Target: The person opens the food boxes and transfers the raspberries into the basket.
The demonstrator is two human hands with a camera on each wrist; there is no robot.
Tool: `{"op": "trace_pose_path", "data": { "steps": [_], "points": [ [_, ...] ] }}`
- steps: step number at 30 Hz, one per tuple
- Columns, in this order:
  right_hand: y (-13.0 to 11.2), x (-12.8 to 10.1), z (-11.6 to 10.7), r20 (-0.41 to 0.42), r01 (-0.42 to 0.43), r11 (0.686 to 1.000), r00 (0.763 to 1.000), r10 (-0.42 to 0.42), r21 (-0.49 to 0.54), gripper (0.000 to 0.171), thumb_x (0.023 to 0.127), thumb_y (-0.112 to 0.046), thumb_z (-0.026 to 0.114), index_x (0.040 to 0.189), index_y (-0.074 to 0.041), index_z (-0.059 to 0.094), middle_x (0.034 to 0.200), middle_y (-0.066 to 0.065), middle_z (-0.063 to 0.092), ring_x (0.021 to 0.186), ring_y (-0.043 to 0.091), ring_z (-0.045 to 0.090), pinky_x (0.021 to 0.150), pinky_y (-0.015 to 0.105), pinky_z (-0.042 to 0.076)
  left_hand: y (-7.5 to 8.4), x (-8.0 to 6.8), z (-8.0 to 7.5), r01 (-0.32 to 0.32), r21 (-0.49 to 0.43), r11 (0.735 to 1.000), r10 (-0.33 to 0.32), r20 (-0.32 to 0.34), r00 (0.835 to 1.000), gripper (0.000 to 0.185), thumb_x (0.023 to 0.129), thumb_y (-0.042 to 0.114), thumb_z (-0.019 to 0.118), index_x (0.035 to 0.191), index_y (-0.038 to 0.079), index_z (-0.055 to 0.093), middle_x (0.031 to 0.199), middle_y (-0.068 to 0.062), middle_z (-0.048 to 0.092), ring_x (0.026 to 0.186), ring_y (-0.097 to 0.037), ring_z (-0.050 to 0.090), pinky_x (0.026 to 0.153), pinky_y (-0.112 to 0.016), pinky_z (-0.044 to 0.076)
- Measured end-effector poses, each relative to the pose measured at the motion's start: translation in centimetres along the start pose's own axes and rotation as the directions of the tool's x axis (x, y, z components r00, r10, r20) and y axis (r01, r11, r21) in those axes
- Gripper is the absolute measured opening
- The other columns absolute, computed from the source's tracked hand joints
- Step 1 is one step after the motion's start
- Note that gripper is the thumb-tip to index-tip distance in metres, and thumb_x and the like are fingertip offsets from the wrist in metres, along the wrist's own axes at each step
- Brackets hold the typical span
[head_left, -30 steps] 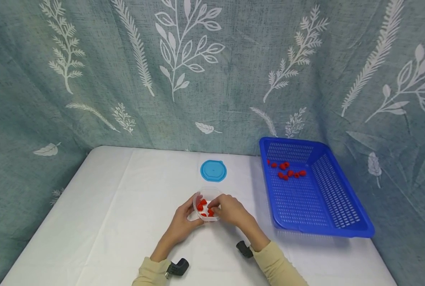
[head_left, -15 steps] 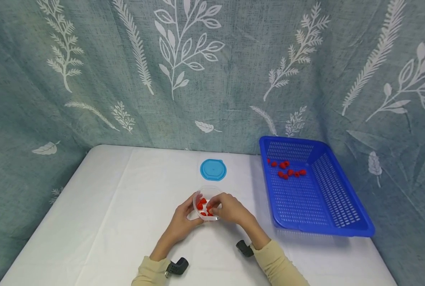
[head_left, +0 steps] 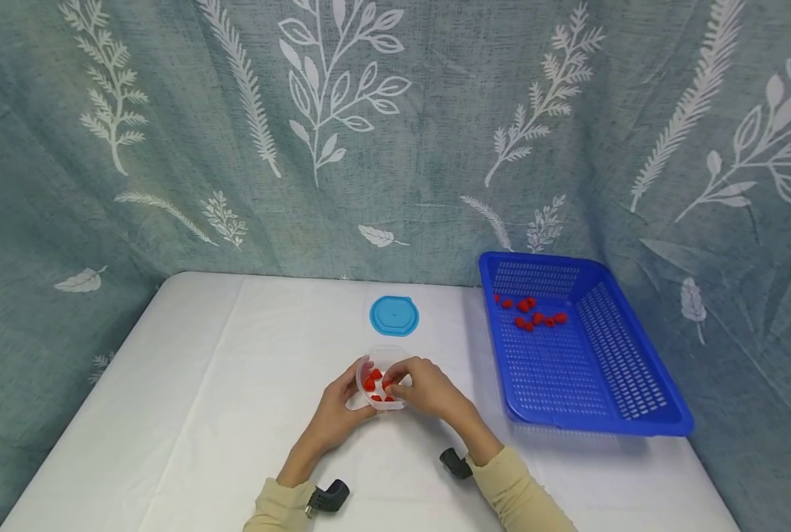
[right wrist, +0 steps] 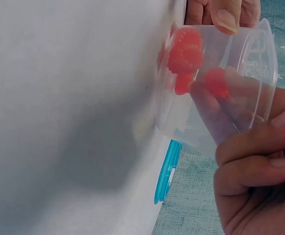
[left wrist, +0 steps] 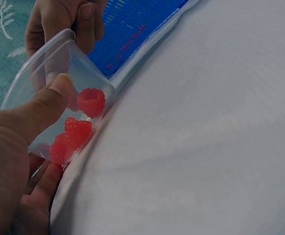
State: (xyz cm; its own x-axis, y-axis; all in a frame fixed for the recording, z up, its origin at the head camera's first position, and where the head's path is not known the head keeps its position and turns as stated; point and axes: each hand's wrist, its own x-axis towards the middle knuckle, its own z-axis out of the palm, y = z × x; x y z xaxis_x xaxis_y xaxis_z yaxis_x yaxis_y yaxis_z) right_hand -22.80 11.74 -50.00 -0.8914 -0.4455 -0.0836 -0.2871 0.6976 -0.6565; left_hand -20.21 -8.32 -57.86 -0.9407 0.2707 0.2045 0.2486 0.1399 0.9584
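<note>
A clear plastic container (head_left: 381, 383) with several red raspberries (head_left: 369, 383) in it is tipped up off the white table (head_left: 202, 384), between both hands. My left hand (head_left: 352, 391) grips its left side, with the thumb pressed on the wall (left wrist: 59, 85) above the raspberries (left wrist: 90, 101). My right hand (head_left: 401, 378) holds the right rim. In the right wrist view one finger (right wrist: 208, 105) reaches inside beside a raspberry (right wrist: 216, 81), and the other fingers (right wrist: 260, 164) curl outside the container (right wrist: 240, 63).
A round blue lid (head_left: 394, 316) lies flat on the table just behind the container. A blue slotted basket (head_left: 588, 369) at the right holds several more raspberries (head_left: 534, 316) near its far end. A leaf-patterned curtain backs the table.
The container and both hands have shifted a little to the left. The container is tipped slightly more, and both hands keep hold of it.
</note>
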Motion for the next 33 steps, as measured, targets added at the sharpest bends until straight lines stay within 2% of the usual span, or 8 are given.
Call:
{"op": "trace_pose_path", "data": {
  "steps": [7,13,20,25,28,31,33],
  "points": [
    [0.2,-0.6,0.3,-0.073,0.002,0.999,0.997,0.000,0.036,0.012,0.091,-0.013,0.076,0.103,-0.010,0.077,0.098,0.000,0.075,0.104,0.023,0.066,0.098,0.052,0.054,0.2,0.0,0.1,0.015,-0.006,1.000,-0.015,0.001,1.000,0.087,0.083,0.001,0.082,0.157,0.007,0.037,0.156,-0.016,0.046,0.142,-0.033,0.048,0.114,-0.038,0.042],
    [-0.1,-1.4,0.4,-0.155,-0.023,0.995,0.987,0.037,0.095,0.014,0.091,-0.013,0.076,0.105,-0.010,0.077,0.103,0.001,0.076,0.109,0.024,0.066,0.101,0.051,0.053,0.2,0.0,0.1,0.014,0.009,1.000,-0.014,-0.002,1.000,0.088,0.083,0.003,0.082,0.157,0.007,0.036,0.156,-0.016,0.046,0.142,-0.033,0.047,0.114,-0.040,0.041],
    [-0.2,-1.9,0.1,-0.285,0.036,0.989,0.958,0.006,0.143,0.007,0.089,-0.013,0.079,0.096,-0.014,0.078,0.094,-0.005,0.076,0.097,0.019,0.067,0.081,0.038,0.056,0.1,0.0,0.0,0.011,0.023,1.000,-0.011,-0.006,1.000,0.088,0.083,0.003,0.082,0.157,0.007,0.036,0.155,-0.015,0.048,0.143,-0.031,0.047,0.115,-0.040,0.041],
    [-0.2,-2.2,-0.2,-0.304,0.064,0.969,0.953,0.012,0.240,0.005,0.089,-0.017,0.079,0.093,-0.016,0.078,0.091,-0.006,0.075,0.089,0.019,0.062,0.068,0.025,0.051,0.1,0.1,0.0,-0.018,0.013,1.000,0.018,-0.007,1.000,0.086,0.083,0.001,0.081,0.157,0.003,0.036,0.154,-0.018,0.048,0.141,-0.035,0.048,0.115,-0.042,0.040],
    [-0.1,-2.5,-0.3,-0.280,0.101,0.936,0.960,-0.004,0.336,0.009,0.091,-0.019,0.078,0.096,-0.012,0.077,0.095,0.000,0.075,0.080,0.018,0.059,0.056,0.021,0.049,0.2,0.0,0.1,-0.019,0.006,1.000,0.019,-0.005,1.000,0.086,0.083,0.001,0.081,0.157,0.003,0.036,0.154,-0.019,0.048,0.140,-0.037,0.049,0.116,-0.045,0.039],
    [-0.1,-2.9,-0.5,-0.244,0.129,0.889,0.970,-0.021,0.438,0.014,0.092,-0.019,0.076,0.101,-0.008,0.076,0.099,0.008,0.073,0.060,0.013,0.052,0.043,0.020,0.041,0.2,-0.1,0.1,0.016,-0.008,1.000,-0.016,-0.004,1.000,0.088,0.082,0.002,0.081,0.157,0.006,0.036,0.154,-0.016,0.049,0.140,-0.034,0.050,0.118,-0.045,0.037],
    [-0.3,-3.3,-0.8,-0.219,0.136,0.858,0.975,-0.028,0.495,0.015,0.093,-0.018,0.075,0.105,-0.008,0.075,0.100,0.009,0.072,0.047,0.009,0.042,0.038,0.018,0.034,0.3,-0.2,0.1,0.033,-0.017,0.999,-0.033,-0.006,0.999,0.089,0.082,0.003,0.082,0.158,0.009,0.036,0.154,-0.014,0.049,0.140,-0.033,0.050,0.119,-0.046,0.037]
  ]
}}
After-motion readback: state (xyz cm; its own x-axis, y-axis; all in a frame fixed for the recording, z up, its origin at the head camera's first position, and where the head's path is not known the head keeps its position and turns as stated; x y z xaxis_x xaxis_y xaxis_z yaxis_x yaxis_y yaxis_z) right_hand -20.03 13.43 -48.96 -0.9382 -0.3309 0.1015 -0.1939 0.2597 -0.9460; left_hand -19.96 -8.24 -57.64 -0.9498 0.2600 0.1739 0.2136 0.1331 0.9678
